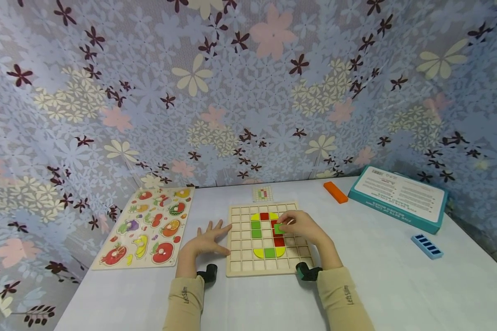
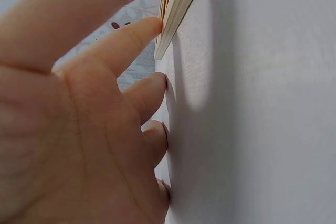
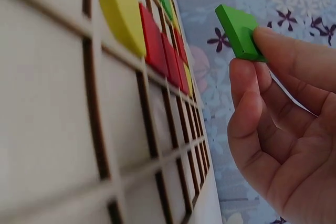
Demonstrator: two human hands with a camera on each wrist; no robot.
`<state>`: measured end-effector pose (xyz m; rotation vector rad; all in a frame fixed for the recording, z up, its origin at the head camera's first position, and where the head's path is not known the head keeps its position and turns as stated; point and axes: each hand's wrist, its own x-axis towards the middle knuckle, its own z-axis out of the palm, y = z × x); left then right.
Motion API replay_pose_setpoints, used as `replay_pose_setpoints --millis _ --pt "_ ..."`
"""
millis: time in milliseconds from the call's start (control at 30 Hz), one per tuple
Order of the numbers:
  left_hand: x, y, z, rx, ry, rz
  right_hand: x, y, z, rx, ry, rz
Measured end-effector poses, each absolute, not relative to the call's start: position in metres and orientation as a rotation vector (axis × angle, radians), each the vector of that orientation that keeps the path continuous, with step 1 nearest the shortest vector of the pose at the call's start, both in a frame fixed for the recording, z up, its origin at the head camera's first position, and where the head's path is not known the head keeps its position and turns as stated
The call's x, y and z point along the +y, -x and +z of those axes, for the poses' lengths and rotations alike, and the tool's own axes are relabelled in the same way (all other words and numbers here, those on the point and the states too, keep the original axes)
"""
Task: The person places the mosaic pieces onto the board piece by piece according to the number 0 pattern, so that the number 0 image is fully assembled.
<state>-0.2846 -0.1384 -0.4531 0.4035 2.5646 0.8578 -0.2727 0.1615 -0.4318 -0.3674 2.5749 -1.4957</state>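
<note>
A wooden grid board point(image 1: 242, 266) lies on the table, with red, green and yellow tiles set in a ring of its squares. Between thumb and fingertips my right hand point(image 1: 300, 225) pinches a green square tile point(image 3: 241, 31), held above the board's right part, over the red tiles point(image 3: 153, 43). The tile is tilted in the right wrist view and apart from the grid. My left hand point(image 1: 205, 241) is spread flat at the board's left edge, its thumb and a fingertip touching that edge; the other fingertips rest on the table in the left wrist view.
A small pattern card point(image 1: 262, 193) lies behind the board. To the left is a fruit puzzle board point(image 1: 147, 230). On the right are an orange block point(image 1: 335, 192), a teal box point(image 1: 399, 197) and a blue slotted piece point(image 1: 427, 246). A floral curtain point(image 1: 248, 115) hangs behind the table.
</note>
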Motion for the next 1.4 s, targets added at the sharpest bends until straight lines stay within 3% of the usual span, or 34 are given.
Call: replay_pose_setpoints --millis 433,1000,1400 --pt "-0.137 0.283 -0.451 2.566 -0.413 0.858 0.125 0.267 -0.435 2.592 0.576 -1.376" --pt "-0.134 0.283 -0.451 2.56 -0.419 0.847 0.108 0.263 -0.446 2.601 0.44 -1.39" --pt "-0.135 0.284 -0.452 2.553 -0.398 0.871 0.106 0.265 -0.444 2.732 0.477 -1.138"
